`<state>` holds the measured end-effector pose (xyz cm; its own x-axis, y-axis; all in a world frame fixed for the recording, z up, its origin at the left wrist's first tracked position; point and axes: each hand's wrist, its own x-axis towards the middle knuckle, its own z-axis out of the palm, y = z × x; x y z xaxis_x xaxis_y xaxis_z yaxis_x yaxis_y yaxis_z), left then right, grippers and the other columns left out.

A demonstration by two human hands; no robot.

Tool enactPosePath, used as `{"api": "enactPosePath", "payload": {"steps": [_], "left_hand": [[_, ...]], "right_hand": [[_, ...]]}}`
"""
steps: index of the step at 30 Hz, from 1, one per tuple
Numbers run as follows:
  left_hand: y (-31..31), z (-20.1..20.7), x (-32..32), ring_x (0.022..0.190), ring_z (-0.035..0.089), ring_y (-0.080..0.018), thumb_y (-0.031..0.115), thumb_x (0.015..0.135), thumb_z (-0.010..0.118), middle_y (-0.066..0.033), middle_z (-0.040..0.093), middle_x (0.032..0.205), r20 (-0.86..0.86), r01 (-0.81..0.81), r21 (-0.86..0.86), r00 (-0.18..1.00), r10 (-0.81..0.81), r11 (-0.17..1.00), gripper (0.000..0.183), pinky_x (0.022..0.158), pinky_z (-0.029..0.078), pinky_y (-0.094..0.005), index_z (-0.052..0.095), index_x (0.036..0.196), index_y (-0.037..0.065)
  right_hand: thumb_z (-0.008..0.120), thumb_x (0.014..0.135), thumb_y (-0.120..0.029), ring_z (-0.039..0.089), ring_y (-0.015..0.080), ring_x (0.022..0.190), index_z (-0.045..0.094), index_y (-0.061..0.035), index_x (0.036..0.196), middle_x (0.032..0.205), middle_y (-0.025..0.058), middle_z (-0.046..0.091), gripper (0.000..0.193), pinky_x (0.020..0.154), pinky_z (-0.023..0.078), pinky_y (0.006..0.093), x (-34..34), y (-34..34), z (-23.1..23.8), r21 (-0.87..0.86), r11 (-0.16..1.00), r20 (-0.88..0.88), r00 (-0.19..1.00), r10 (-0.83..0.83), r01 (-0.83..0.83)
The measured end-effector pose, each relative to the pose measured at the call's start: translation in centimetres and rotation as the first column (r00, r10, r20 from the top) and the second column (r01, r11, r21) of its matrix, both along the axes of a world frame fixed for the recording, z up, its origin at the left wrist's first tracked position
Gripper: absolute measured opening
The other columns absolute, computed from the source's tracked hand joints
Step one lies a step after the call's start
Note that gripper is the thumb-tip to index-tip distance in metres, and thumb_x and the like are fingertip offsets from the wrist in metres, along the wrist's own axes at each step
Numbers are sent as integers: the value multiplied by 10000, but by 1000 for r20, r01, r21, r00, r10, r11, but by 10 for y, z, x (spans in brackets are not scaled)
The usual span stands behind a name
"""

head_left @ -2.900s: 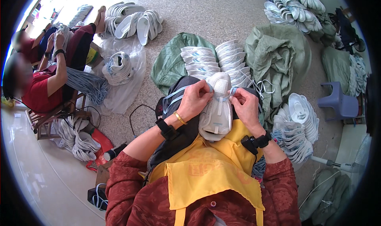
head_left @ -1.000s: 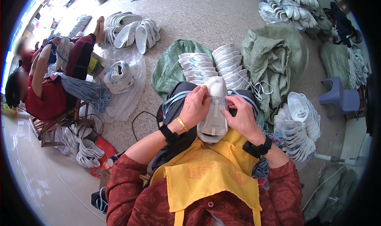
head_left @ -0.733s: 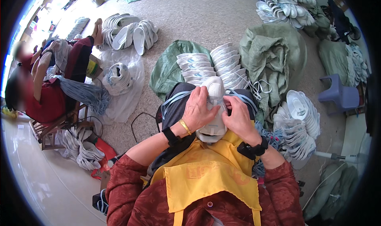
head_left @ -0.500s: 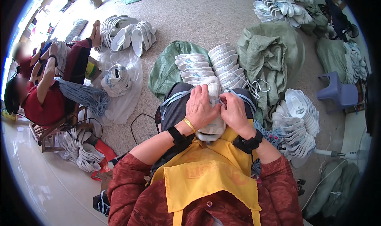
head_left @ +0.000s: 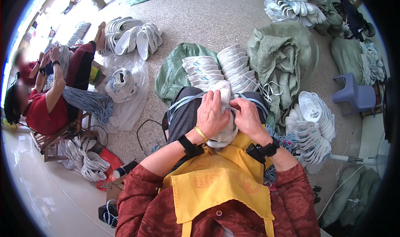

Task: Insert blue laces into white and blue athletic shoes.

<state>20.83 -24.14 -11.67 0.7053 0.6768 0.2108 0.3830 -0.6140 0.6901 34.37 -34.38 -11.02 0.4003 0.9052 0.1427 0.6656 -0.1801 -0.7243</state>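
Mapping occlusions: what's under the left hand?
A white shoe; its far and near ends show. The left hand covers much of its left side, so details there can't be seen.

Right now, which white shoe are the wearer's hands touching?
The white, blue-laced shoe on the person's lap, between the left hand and right hand; the white shoes stacked in two rows ahead are untouched.

Faint orange print (head_left: 204,179) on yel. apron (head_left: 225,198), too blurry to read; no other txt legible.
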Motion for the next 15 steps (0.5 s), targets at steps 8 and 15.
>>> {"api": "enactPosePath", "payload": {"steps": [8,15], "left_hand": [[0,-1,-7,1025,564,-451,119,785,763,-233,550,1038,90,31,1,996,-31,1000,457,881,491,-516,492,1127,-17],[3,-2,-4,1046,570,-443,135,779,768,-232,559,1062,59,14,-13,998,-13,1000,503,892,506,-510,516,1182,-31]], "right_hand": [[613,847,132,743,364,915,694,61,1064,975,216,728,242,824,589,415,-4,-7,5,47,999,-35,999,1,1],[669,863,104,766,310,825,702,60,1068,909,189,745,212,749,600,376,-4,1,8,7,1000,-47,999,-20,20]]}}
